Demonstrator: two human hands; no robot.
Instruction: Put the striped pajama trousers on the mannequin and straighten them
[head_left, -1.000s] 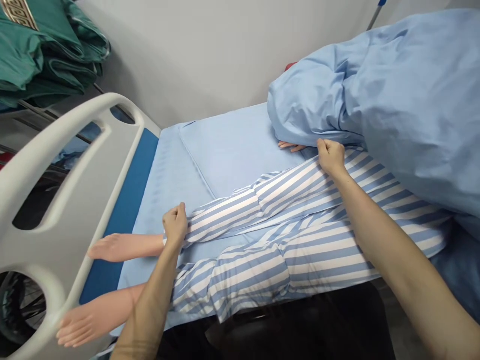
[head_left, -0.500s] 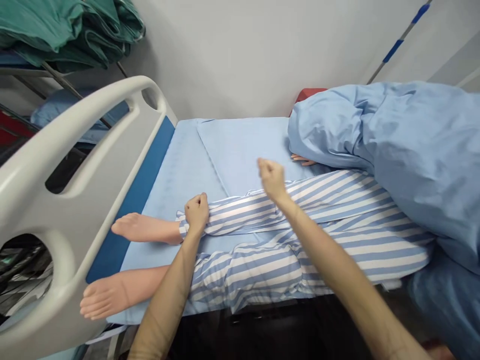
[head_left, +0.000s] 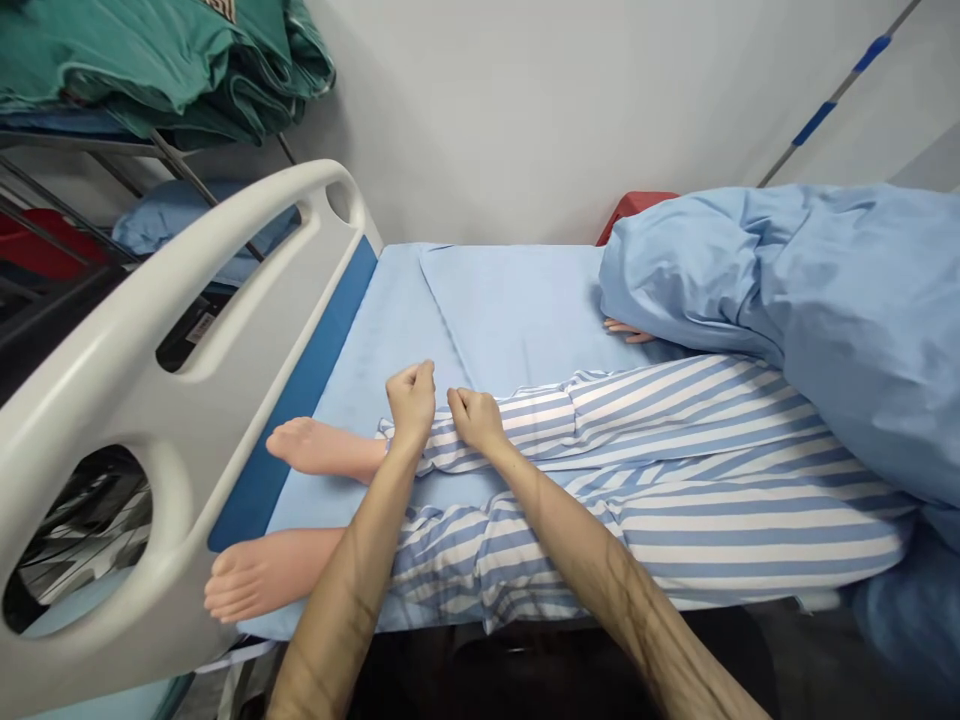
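A mannequin in blue-and-white striped trousers (head_left: pixel 712 510) lies on the bed, its bare feet toward the footboard. My left hand (head_left: pixel 412 400) is a closed fist over the far lower leg, close to the trouser cuff by the far foot (head_left: pixel 322 447). Just to its right, my right hand (head_left: pixel 478 418) is also clenched, over the same shin. Nothing shows in either fist; whether they touch the cloth I cannot tell. The near foot (head_left: pixel 259 575) lies left of my left forearm. Fingers of the mannequin's hand (head_left: pixel 630 331) peek out from under a bunched blue quilt (head_left: pixel 847 270).
The white footboard (head_left: pixel 247 250) stands on the left. Behind it, a rack holds folded green cloth (head_left: pixel 157 60). Light-blue sheeting (head_left: pixel 517 300) covers the mattress up to the wall. A red object (head_left: pixel 637 208) and a pole (head_left: pixel 817 120) are at the back right.
My right fist has come down and left from above the knee area to beside my left fist. My left fist stays near the cuff. The view has shifted slightly left.
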